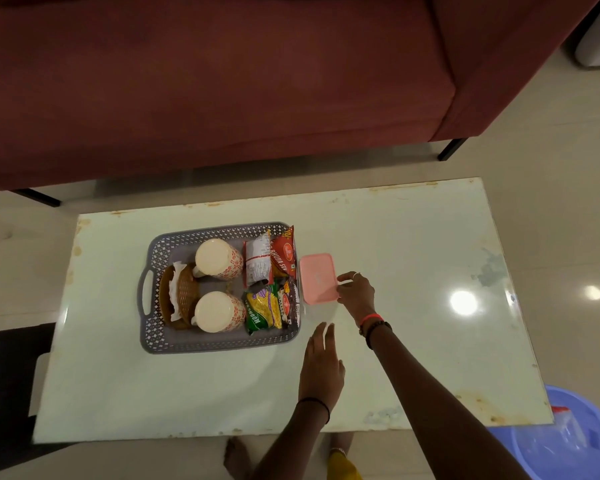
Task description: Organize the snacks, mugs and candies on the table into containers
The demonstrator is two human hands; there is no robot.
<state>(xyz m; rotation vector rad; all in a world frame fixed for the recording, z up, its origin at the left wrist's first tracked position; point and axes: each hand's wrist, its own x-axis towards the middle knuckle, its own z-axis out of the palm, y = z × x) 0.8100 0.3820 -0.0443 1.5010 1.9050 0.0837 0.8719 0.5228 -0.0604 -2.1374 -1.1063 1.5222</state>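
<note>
Behind our pale table (413, 254) stands a maroon sofa (222, 98). We have the pink box (317, 277) on the tabletop, just beside the grey basket (219, 346) that holds the mugs (217, 258) and snack packets (262, 310). Our right hand (357, 294) pinches its right edge with curled fingers; our left hand (321, 372) hovers nearby, fingers straight and close together. We judge the box light, stiff, smooth plastic, best taken by both long sides.
</note>
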